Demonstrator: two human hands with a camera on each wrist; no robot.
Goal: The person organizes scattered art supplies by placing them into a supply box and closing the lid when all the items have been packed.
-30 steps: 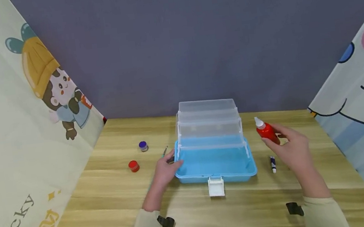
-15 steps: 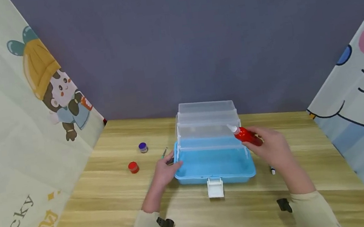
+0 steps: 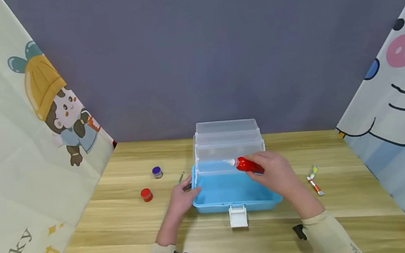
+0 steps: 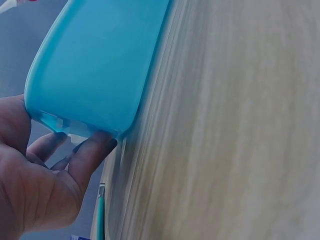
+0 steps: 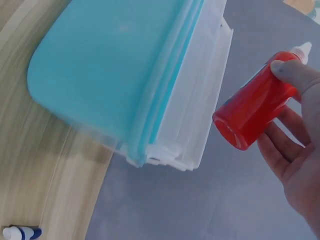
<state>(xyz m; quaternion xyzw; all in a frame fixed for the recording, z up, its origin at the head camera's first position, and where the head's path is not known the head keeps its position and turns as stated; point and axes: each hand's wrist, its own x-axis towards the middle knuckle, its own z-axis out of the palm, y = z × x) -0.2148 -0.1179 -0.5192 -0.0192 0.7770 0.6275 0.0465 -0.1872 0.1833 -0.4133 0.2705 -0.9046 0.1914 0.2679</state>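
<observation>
A light blue storage box with clear fold-out trays stands open, its white latch hanging at the front. My left hand grips the box's left side, thumb at the rim and fingers against the end wall in the left wrist view. Above the box's inside, my right hand holds a red squeeze bottle with a white pointed nozzle. The bottle is tipped nearly level, nozzle toward the left. In the right wrist view, thumb and fingers wrap the bottle near its neck.
A purple-lidded jar and a red jar stand left of the box. A thin brush lies partly behind the left hand. Small paint tubes lie to the right. A dark cloth wall rises behind the table.
My right hand has carried the red bottle left from beside the box to above its inside, tipping it more level. Paint tubes at the right are uncovered. The left hand stays on the box.
</observation>
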